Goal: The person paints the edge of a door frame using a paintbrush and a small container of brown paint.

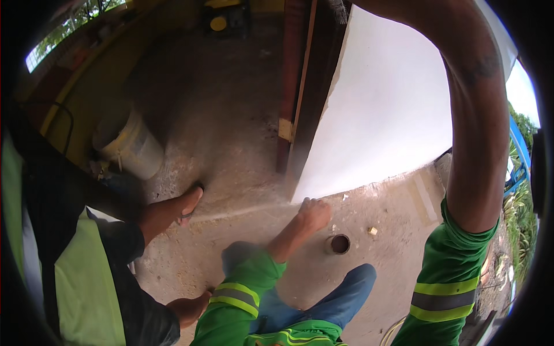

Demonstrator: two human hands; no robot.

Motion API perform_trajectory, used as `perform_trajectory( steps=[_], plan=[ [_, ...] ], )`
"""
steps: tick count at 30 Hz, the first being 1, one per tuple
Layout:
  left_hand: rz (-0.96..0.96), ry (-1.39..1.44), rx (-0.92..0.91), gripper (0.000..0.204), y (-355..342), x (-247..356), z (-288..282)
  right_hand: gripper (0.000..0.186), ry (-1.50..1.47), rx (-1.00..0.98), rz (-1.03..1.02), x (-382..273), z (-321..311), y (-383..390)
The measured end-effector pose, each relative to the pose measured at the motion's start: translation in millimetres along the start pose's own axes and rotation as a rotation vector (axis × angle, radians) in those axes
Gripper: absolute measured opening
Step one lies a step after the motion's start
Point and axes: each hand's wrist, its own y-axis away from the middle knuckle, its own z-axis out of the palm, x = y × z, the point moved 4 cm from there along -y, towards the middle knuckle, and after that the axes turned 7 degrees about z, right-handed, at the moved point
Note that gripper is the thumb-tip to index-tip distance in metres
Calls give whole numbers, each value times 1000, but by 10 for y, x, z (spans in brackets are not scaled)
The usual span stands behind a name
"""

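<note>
My left hand [314, 214] is closed low down, beside the bottom corner of a white wall panel [386, 98]. Its fingers curl away from view, so anything inside them is hidden. My right arm rises along the right side and bends over the top of the panel; the hand itself is past the upper edge. A dark bristly thing [339, 10] shows at the top, against the dark wooden door frame [317, 75]. On the floor near my left hand stand a round open container [339, 244] and a small pale yellow block [372, 230].
Close on my left is another person in dark clothes and a lime vest [86, 282], one sandalled foot [189, 203] by the threshold. A dirty white bucket [135, 147] tilts beyond. A yellow-and-black machine [222, 20] sits at the back. Coiled hose [394, 331] lies at the bottom.
</note>
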Motion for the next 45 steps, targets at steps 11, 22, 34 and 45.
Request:
perform_trajectory(
  steps=[11,22,34,45],
  plan=[
    [107,-61,-318,21,-183,-96,914,18,-895,373,1184,1099,-276,3746],
    [121,4,-398,26,192,474,339,25,-691,238,1529,836,-16,5642],
    [262,62,-79,8,397,734,-61,20,-507,50,1477,973,446,5663],
    [253,66,-174,10,654,976,-110,22,-362,-93,1470,970,649,5895]
  ],
)
